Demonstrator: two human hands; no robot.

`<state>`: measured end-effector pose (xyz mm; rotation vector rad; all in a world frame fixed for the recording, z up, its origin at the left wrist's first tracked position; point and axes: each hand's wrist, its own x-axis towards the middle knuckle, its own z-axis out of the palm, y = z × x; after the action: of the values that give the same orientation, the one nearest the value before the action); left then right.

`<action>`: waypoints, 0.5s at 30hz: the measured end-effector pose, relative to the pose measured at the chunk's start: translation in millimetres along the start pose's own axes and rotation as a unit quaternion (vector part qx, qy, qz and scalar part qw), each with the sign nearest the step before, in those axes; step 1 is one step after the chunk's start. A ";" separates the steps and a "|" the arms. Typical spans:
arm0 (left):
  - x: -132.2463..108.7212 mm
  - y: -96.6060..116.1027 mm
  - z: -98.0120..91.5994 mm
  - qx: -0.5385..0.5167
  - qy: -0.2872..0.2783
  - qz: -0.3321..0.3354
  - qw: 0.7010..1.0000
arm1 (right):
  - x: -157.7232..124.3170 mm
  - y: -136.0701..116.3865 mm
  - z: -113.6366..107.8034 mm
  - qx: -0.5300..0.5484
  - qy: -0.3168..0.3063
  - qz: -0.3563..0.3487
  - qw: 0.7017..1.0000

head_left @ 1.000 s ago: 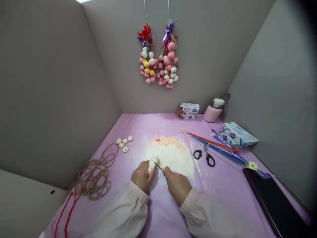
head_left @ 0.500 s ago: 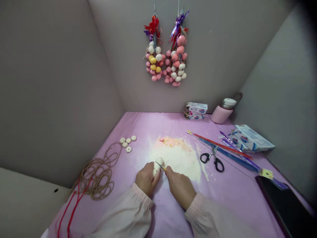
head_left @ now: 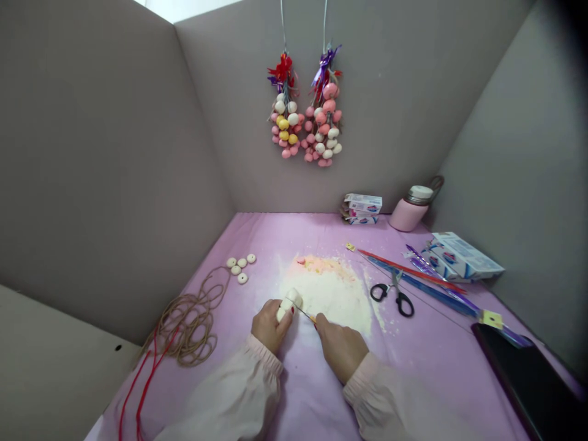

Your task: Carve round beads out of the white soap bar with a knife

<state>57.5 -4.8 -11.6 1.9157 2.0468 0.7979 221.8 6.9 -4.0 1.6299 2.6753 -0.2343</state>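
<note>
My left hand (head_left: 269, 324) is closed round a white soap-like lump (head_left: 288, 304), holding it over the near edge of a heap of white and pinkish shavings (head_left: 328, 288). My right hand (head_left: 339, 349) grips a small knife (head_left: 303, 313) with a yellow handle. Its thin blade reaches left and touches the lump. Both hands rest low on the pink tablecloth (head_left: 285, 239).
Several white beads (head_left: 241, 267) and a coil of brown cord (head_left: 186, 327) with red string lie to the left. Scissors (head_left: 392, 294), coloured ribbons (head_left: 413, 275), soap boxes (head_left: 459, 257) (head_left: 362, 207), a pink flask (head_left: 408, 211) and a black tray (head_left: 528, 380) sit right. Two bead bunches (head_left: 305, 116) hang on the back wall.
The camera view shifted slightly. The knife blade has slid a little along the white lump, and both hands stay in about the same spot.
</note>
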 end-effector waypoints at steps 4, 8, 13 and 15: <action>0.2 0.4 1.4 0.001 -0.002 0.001 1.000 | 1.4 -2.0 1.5 0.003 0.019 0.006 1.000; 0.2 2.6 2.3 0.003 -0.003 -0.001 1.000 | 5.1 -4.3 1.1 0.003 0.031 -0.002 1.000; -1.0 6.2 1.6 0.003 -0.016 0.022 1.000 | 8.3 -4.3 -0.2 -0.003 0.028 -0.007 1.000; -1.2 6.4 1.0 0.001 -0.019 0.028 0.999 | 8.5 -3.3 -0.5 -0.008 0.020 -0.012 1.000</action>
<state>63.6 -5.7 -9.2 1.9807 1.9808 0.7662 215.0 13.0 -3.7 1.6160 2.7195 -0.1831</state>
